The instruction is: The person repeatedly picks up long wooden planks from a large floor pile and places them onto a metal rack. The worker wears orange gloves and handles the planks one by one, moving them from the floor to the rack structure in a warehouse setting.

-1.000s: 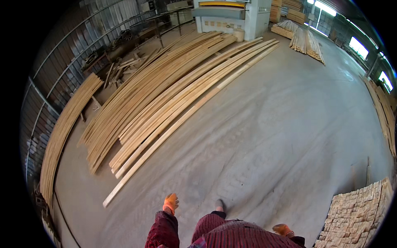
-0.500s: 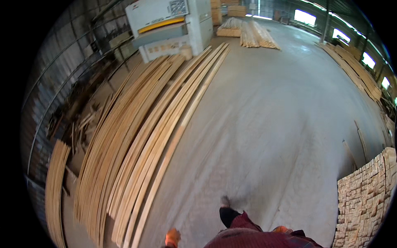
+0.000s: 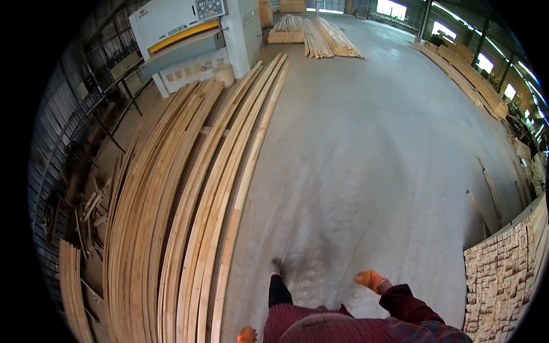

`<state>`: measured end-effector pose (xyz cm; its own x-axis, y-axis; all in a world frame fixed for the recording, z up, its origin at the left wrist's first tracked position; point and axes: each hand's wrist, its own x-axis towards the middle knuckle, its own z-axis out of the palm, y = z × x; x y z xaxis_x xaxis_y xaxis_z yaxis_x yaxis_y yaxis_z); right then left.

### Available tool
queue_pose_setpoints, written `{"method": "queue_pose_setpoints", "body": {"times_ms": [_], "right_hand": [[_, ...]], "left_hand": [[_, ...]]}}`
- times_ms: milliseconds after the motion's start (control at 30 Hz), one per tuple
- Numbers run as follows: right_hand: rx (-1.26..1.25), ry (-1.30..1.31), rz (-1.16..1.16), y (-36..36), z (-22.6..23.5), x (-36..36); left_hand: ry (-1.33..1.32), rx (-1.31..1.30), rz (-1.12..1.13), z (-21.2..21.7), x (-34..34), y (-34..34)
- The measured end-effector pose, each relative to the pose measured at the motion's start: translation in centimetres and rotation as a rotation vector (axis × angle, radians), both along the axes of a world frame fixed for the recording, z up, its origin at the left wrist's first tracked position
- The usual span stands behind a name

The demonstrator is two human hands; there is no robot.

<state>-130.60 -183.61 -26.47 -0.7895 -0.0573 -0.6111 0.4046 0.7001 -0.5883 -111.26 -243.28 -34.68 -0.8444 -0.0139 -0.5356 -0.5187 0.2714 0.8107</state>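
Note:
My right hand (image 3: 370, 280), in an orange glove, swings out in front of my body over the grey floor. Its fingers look loosely extended, and nothing shows in it. At the lower edge my left hand (image 3: 247, 335), also orange-gloved, is partly cut off, so its fingers are hard to make out. Nearest to the left hand lie long narrow wooden boards (image 3: 229, 246), spread side by side and running away from me. A wider bundle of similar boards (image 3: 146, 194) lies beyond them to the left. Neither hand touches the wood.
A large white machine (image 3: 189, 37) with a yellow bar stands at the far left, a round tan container (image 3: 224, 74) beside it. Stacked timber (image 3: 329, 37) lies ahead. More boards (image 3: 466, 80) line the right side. A stack of wood ends (image 3: 497, 280) stands at the lower right.
My view has shifted, and the machine and boards now sit farther left. My right hand has swung forward into fuller view; my left hand has dropped toward the lower edge.

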Motion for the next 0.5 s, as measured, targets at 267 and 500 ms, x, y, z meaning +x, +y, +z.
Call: {"method": "queue_pose_setpoints", "body": {"times_ms": [267,500], "right_hand": [[0.212,-0.442,0.33,-6.6,0.5,-11.3],[0.104,-0.452,0.011,-9.3,2.9,-21.8]], "left_hand": [[-0.45,0.096,-0.109,-0.6,-31.4,-8.9],[-0.523,0.136,0.393,3.9,-59.6,-10.0]]}}
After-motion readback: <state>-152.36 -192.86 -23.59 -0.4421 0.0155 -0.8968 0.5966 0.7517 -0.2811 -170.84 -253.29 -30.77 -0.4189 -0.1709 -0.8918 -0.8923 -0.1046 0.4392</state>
